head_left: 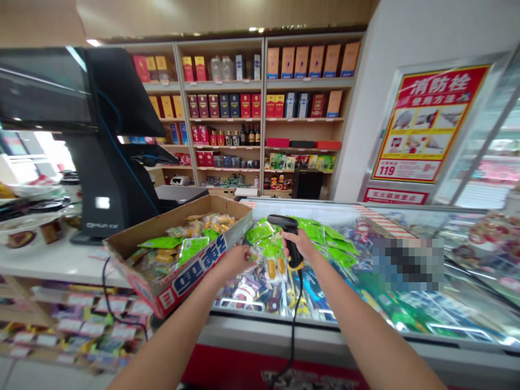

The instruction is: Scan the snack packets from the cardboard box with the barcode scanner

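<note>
Okay, the left hand (232,261) is at the front corner of an open brown cardboard box (190,276) and holds a clear packet of yellow snack sticks with a green top (271,265). Its fingers (246,252) look curled and pinched on the packet's upper edge, though the exact grip is partly hidden. The packet sits just in front of the scanner head, over a glass-topped chest freezer (309,203).

The right hand (298,245) grips a black handheld barcode scanner (290,241) upright, its fingers (291,242) wrapped around the handle and pressed together. A black scanner cord (293,325) hangs down past the freezer's front edge.

The box rests tilted across the edge of a white tabletop (52,265) and the freezer, filled with green and yellow snack packets (195,238). More green snack packets (320,233) lie loose on the freezer top, right beside the hands. Left of the box stands a black point-of-sale terminal (114,157).

Behind are wooden shelves (264,108) stacked with red, yellow, and blue boxed goods and bottles. On the right wall is a red-and-yellow fire hydrant instruction poster (430,123). A pixelated blurred patch (408,264) covers part of the freezer glass; what's under it can't be told.
</note>
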### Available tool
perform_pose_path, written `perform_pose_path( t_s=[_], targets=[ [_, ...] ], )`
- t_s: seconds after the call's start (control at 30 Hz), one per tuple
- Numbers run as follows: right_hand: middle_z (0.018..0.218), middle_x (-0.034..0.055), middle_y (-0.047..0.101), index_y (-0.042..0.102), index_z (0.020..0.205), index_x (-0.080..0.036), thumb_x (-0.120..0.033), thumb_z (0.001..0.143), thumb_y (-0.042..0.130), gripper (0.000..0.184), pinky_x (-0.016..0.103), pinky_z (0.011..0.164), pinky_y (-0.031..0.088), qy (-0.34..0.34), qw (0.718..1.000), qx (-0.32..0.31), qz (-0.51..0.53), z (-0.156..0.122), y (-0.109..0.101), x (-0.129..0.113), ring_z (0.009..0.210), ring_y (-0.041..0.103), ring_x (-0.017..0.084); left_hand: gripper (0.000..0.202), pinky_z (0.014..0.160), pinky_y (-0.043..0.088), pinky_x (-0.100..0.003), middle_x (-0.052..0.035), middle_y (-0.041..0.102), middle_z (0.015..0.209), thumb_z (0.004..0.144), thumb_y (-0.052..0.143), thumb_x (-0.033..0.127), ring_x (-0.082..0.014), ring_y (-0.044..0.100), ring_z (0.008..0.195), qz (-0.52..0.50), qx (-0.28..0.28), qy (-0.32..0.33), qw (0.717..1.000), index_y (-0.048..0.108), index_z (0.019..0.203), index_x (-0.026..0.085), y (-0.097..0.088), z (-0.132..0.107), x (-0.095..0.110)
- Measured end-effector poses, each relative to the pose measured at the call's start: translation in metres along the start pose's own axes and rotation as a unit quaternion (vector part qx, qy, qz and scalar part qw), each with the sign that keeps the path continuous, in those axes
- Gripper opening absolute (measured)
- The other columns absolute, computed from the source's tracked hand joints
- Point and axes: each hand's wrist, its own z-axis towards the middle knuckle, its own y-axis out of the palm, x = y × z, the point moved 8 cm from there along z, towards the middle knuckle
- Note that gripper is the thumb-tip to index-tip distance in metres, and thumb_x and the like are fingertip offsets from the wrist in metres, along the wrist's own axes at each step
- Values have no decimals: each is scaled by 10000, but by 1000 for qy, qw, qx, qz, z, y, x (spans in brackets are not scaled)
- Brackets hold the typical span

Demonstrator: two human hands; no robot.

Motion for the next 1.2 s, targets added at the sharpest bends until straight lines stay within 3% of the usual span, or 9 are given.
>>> perform_pose_path(
  t_s=[0.1, 0.2, 0.27, 0.33, 0.43, 0.57, 1.2],
  targets=[
    [514, -30, 580, 593, 785, -162, -425, 653, 708, 316, 236, 349, 435, -10, 999, 15, 36, -1, -8, 9, 361, 534, 121, 272, 568, 476, -257, 22, 580, 643, 625, 750, 334, -155, 585, 619, -234, 65, 15, 970, 536, 692, 181, 0, 35, 17],
    [516, -28, 586, 605, 831, -159, -430, 658, 710, 338, 238, 351, 441, -6, 999, 15, 45, -6, -11, 13, 367, 535, 125, 470, 575, 525, -276, -10, 657, 816, 543, 825, 394, -161, 632, 659, -450, 110, 18, 886, 574, 879, 182, 11, 64, 24],
    [520, -25, 591, 603, 827, -161, -422, 667, 713, 324, 239, 361, 450, -4, 999, -4, 34, -11, -10, 13, 369, 535, 124, 606, 603, 553, -298, -32, 680, 900, 511, 851, 412, -171, 662, 680, -525, 109, 25, 844, 570, 1001, 192, 24, 75, 25],
    [522, -25, 591, 595, 811, -165, -412, 676, 715, 306, 239, 371, 454, -4, 999, -28, 17, -14, -7, 11, 370, 535, 122, 696, 620, 566, -306, -38, 689, 937, 520, 855, 415, -176, 682, 691, -557, 87, 40, 825, 553, 1112, 209, 36, 80, 23],
    [524, -25, 590, 593, 813, -165, -411, 682, 719, 306, 245, 376, 459, -9, 999, -42, 5, -16, -5, 8, 374, 534, 124, 762, 633, 578, -309, -42, 682, 978, 558, 850, 400, -184, 699, 719, -576, 54, 52, 814, 513, 1221, 230, 46, 78, 14],
    [524, -18, 592, 601, 826, -158, -427, 680, 720, 329, 258, 372, 464, -14, 1000, -23, 7, -16, -9, 5, 377, 534, 132, 775, 668, 591, -330, -30, 665, 960, 586, 853, 380, -177, 697, 717, -594, 45, 46, 802, 475, 1246, 237, 45, 76, 3],
    [504, -15, 578, 563, 662, -167, -436, 701, 702, 305, 238, 370, 455, 26, 998, -37, -34, -17, -5, 16, 361, 530, 116, 730, 598, 576, -290, -16, 656, 934, 540, 843, 305, -155, 676, 684, -564, 49, 45, 823, 550, 1205, 236, 43, 73, 16]
  ],
)
